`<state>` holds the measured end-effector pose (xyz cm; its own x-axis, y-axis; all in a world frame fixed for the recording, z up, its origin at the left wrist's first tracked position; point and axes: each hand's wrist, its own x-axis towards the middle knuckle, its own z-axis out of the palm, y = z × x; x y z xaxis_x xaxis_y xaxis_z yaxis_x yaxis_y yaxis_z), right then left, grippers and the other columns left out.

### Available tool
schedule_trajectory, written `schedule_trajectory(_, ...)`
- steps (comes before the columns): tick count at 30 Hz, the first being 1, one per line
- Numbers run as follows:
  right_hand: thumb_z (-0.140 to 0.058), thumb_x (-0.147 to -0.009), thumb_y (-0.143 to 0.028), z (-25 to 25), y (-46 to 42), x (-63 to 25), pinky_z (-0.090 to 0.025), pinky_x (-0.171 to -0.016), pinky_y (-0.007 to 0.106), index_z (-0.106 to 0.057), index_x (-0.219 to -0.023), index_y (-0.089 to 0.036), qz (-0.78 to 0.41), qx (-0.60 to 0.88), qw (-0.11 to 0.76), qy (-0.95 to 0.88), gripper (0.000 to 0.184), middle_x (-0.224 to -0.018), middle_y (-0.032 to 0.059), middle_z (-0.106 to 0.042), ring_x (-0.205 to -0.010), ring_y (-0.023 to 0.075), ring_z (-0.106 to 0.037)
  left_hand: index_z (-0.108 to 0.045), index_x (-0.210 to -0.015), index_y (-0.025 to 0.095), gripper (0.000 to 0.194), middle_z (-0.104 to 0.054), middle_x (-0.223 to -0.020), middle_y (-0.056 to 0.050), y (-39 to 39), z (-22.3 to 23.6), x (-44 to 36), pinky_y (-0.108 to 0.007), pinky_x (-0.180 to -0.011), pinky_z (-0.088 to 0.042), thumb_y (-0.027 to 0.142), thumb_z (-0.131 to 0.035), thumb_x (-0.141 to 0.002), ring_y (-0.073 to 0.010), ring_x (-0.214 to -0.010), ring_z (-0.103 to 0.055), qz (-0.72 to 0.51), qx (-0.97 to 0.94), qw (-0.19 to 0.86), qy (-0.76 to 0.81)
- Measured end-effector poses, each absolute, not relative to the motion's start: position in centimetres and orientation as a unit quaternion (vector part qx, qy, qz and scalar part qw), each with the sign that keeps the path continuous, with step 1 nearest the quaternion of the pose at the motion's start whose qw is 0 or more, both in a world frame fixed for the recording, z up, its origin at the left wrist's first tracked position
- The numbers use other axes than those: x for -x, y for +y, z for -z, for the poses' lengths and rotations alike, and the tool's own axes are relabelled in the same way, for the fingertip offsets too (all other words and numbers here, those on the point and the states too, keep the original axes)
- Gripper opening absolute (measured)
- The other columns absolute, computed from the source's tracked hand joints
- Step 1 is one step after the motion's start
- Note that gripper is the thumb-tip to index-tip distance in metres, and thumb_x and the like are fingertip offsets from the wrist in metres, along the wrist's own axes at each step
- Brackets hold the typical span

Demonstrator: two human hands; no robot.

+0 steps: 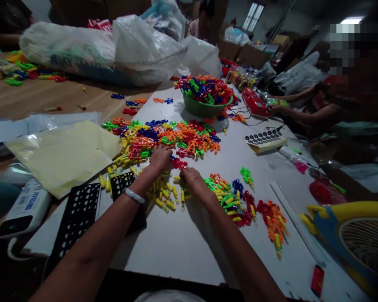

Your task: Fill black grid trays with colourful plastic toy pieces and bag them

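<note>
Bare forearms (96,247) point toward the green bowl (201,109); nearer than it, the left hand (161,159) and right hand (193,181) flank a red plastic figure (180,164). Both hands' fingers curl partway, any hold hidden. It looks light, stiff, slick; best pinched mid-body.

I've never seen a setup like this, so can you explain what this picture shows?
There's no robot here: one camera, worn on a person's head, looks forward and down at their bare hands. On the white table lie colourful plastic figures, yellow tubes and black trays; a green bowl holds more figures. The left hand is at the pile's near edge, the right hand just beside it. Their fingertips are too hidden to tell what either holds.
</note>
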<state>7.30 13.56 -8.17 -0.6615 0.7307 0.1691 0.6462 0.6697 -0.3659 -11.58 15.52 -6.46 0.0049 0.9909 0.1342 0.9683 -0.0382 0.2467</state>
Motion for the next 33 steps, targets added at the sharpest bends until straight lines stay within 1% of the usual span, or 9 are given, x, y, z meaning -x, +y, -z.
schedule_trajectory(3, -0.050, -0.093, -0.019, 7.8, 13.1, -8.0, -0.045, -0.071, 0.028, -0.057, -0.095, -0.021, -0.183, 0.401, 0.205, -0.874, 0.008, -0.086, 0.0036, -0.064, -0.077, 0.0173, -0.057, -0.070, -0.100, 0.015, 0.027, -0.070, -0.106, -0.017, 15.1, 5.9, 11.5, -0.044, -0.095, -0.035, 0.019, -0.047, -0.089, -0.0315, -0.109, -0.056, -0.149, -0.705, 0.040, 0.692)
schedule_trajectory(5, -0.048, -0.096, -0.023, 7.1, 12.5, -8.4, -0.048, -0.073, 0.028, -0.057, -0.104, -0.022, -0.225, 0.406, 0.282, -0.840, 0.012, -0.093, 0.0042, -0.065, -0.080, 0.0170, -0.060, -0.069, -0.098, 0.014, 0.027, -0.070, -0.099, -0.016, 13.9, 5.3, 11.2, -0.039, -0.085, -0.039, 0.023, -0.045, -0.090, -0.0281, -0.097, -0.060, -0.156, -0.704, 0.045, 0.691)
schedule_trajectory(7, -0.049, -0.097, -0.028, 6.2, 11.8, -8.7, -0.049, -0.081, 0.031, -0.059, -0.109, -0.023, -0.251, 0.396, 0.367, -0.803, 0.016, -0.102, 0.0059, -0.066, -0.090, 0.0182, -0.062, -0.068, -0.095, 0.016, 0.025, -0.070, -0.088, -0.010, 12.1, 4.7, 10.6, -0.033, -0.071, -0.040, 0.030, -0.048, -0.089, -0.0226, -0.080, -0.060, -0.182, -0.696, 0.091, 0.688)
schedule_trajectory(9, -0.051, -0.097, -0.030, 5.7, 11.0, -9.2, -0.050, -0.087, 0.034, -0.061, -0.109, -0.024, -0.241, 0.386, 0.407, -0.792, 0.017, -0.104, 0.0068, -0.067, -0.096, 0.0199, -0.062, -0.066, -0.090, 0.018, 0.023, -0.066, -0.078, -0.003, 10.1, 4.4, 9.8, -0.027, -0.061, -0.037, 0.036, -0.052, -0.086, -0.0174, -0.068, -0.056, -0.242, -0.674, 0.188, 0.672)
schedule_trajectory(12, -0.053, -0.097, -0.028, 5.7, 9.6, -10.1, -0.049, -0.088, 0.036, -0.065, -0.107, -0.024, -0.211, 0.379, 0.409, -0.803, 0.016, -0.098, 0.0066, -0.068, -0.095, 0.0213, -0.062, -0.065, -0.080, 0.018, 0.022, -0.060, -0.067, 0.002, 7.1, 4.6, 8.2, -0.023, -0.057, -0.035, 0.039, -0.055, -0.082, -0.0136, -0.062, -0.050, -0.331, -0.618, 0.322, 0.637)
schedule_trajectory(15, -0.054, -0.097, -0.026, 6.2, 8.3, -11.1, -0.050, -0.084, 0.036, -0.066, -0.106, -0.023, -0.194, 0.370, 0.398, -0.817, 0.015, -0.096, 0.0070, -0.069, -0.093, 0.0217, -0.062, -0.065, -0.079, 0.017, 0.024, -0.057, -0.066, 0.003, 4.9, 5.2, 6.8, -0.023, -0.057, -0.037, 0.039, -0.056, -0.080, -0.0129, -0.062, -0.049, -0.373, -0.568, 0.381, 0.626)
schedule_trajectory(20, -0.054, -0.097, -0.023, 6.1, 7.0, -11.8, -0.050, -0.084, 0.037, -0.065, -0.110, -0.022, -0.171, 0.351, 0.399, -0.830, 0.018, -0.097, 0.0075, -0.070, -0.094, 0.0215, -0.061, -0.070, -0.091, 0.017, 0.028, -0.066, -0.078, 0.000, 3.2, 5.6, 5.6, -0.025, -0.067, -0.043, 0.039, -0.060, -0.078, -0.0156, -0.073, -0.057, -0.403, -0.514, 0.400, 0.643)
schedule_trajectory(24, -0.052, -0.097, -0.017, 5.7, 6.6, -11.9, -0.048, -0.080, 0.036, -0.068, -0.106, -0.020, -0.106, 0.332, 0.390, -0.852, 0.018, -0.095, 0.0078, -0.069, -0.089, 0.0206, -0.058, -0.071, -0.091, 0.017, 0.028, -0.070, -0.086, -0.001, 2.7, 5.5, 5.5, -0.028, -0.075, -0.047, 0.039, -0.061, -0.077, -0.0174, -0.079, -0.061, -0.418, -0.494, 0.422, 0.634)
schedule_trajectory(33, -0.053, -0.095, -0.012, 4.6, 5.4, -11.3, -0.046, -0.081, 0.035, -0.069, -0.105, -0.015, -0.029, 0.311, 0.393, -0.865, 0.019, -0.092, 0.0094, -0.070, -0.088, 0.0208, -0.056, -0.072, -0.092, 0.018, 0.029, -0.069, -0.084, -0.002, 2.1, 5.5, 5.8, -0.028, -0.071, -0.048, 0.040, -0.061, -0.075, -0.0188, -0.080, -0.061, -0.415, -0.506, 0.392, 0.647)
